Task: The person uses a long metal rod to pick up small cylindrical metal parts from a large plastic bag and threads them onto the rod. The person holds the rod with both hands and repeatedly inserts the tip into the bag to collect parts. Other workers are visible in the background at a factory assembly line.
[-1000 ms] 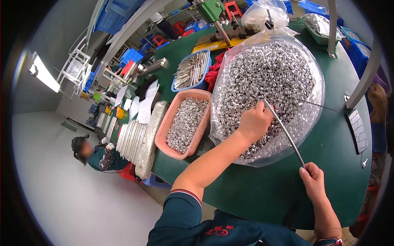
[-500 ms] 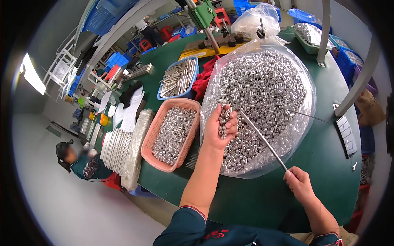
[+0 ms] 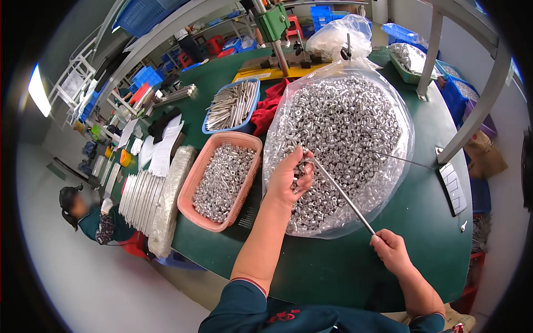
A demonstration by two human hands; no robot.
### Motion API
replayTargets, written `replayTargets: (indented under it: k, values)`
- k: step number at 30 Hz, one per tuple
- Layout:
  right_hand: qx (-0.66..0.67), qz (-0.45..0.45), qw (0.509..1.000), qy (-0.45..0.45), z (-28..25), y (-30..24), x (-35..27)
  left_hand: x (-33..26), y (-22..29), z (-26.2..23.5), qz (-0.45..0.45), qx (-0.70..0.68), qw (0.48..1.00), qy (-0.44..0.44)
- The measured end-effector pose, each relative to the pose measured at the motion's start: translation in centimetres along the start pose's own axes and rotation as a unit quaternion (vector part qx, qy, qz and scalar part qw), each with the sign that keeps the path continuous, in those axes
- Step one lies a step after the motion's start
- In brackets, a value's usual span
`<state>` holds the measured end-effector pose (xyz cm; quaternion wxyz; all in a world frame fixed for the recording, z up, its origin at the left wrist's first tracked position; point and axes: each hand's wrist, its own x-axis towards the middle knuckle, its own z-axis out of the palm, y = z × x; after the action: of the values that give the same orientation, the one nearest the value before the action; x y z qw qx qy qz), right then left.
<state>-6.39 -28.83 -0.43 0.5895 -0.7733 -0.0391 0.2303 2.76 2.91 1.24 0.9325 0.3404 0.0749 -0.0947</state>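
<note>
step: my left hand (image 3: 290, 178) cupped around small metal sleeves (image 3: 338, 127), threading them onto rod (image 3: 340, 193).
right hand (image 3: 392, 252): fist closed on rod's end, 5 o'clock of the pile.
next: judged, align bore to rod tip.

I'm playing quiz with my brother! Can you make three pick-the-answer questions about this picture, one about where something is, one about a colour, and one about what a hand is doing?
1. Where is the pink tray of small metal pieces?
A. To the left of the clear bag of metal pieces
B. On the floor
C. On top of the bag

2. What colour is the table?
A. Yellow
B. Green
C. White

3. What is the right hand doing?
A. Lying flat and open
B. Holding a cup
C. Gripping one end of a thin metal rod

Answers:
1. A, the tray sits on the table beside the bag's left edge.
2. B, the bare top shows dark green.
3. C, its fingers close round the rod's near end, while the far end reaches the left hand, which holds metal pieces.
</note>
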Motion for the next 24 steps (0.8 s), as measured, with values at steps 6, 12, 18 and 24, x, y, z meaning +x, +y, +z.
replayTargets:
  k: [6,12,18,24]
  values:
    - [-0.072,-0.006,0.997,0.009,-0.6,-0.3,0.1,-0.5,0.1,1.4,0.034,0.164,0.986,0.026]
    - [-0.375,-0.287,0.85,0.232,-1.8,-2.7,-0.3,0.0,-1.3,1.6,0.108,0.385,0.915,0.05]
    - [-0.359,-0.257,0.868,0.227,-1.5,-1.9,-0.7,-0.2,-1.4,2.4,0.086,0.282,0.953,0.074]
    - [-0.292,-0.204,0.916,0.185,-0.7,-1.0,-0.4,-0.1,-1.8,2.1,0.108,0.171,0.976,0.076]
